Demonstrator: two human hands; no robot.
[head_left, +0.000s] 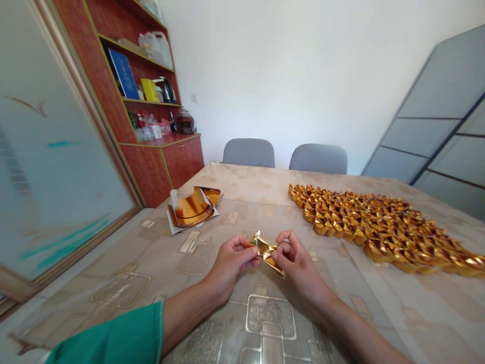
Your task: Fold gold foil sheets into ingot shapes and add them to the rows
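Observation:
Between my two hands, just above the patterned tablecloth (235, 217), is a partly folded piece of gold foil paper (264, 248). My left hand (235, 258) pinches its left end between thumb and fingers. At the other end, my right hand (293, 258) grips it the same way, with a narrow gold strip angling down beside the fingers. A stack of gold foil sheets (193, 207), curled and lying on white paper, sits farther off to the left. Many folded gold foil ingots (352, 217) stand packed in rows on the right side of the table.
Two grey chairs (248, 152) stand at the table's far edge, before a white wall. A red-brown cabinet (182, 156) with bottles and a kettle (166, 91) on its shelves is at the back left. A frosted glass door (49, 151) borders the left side.

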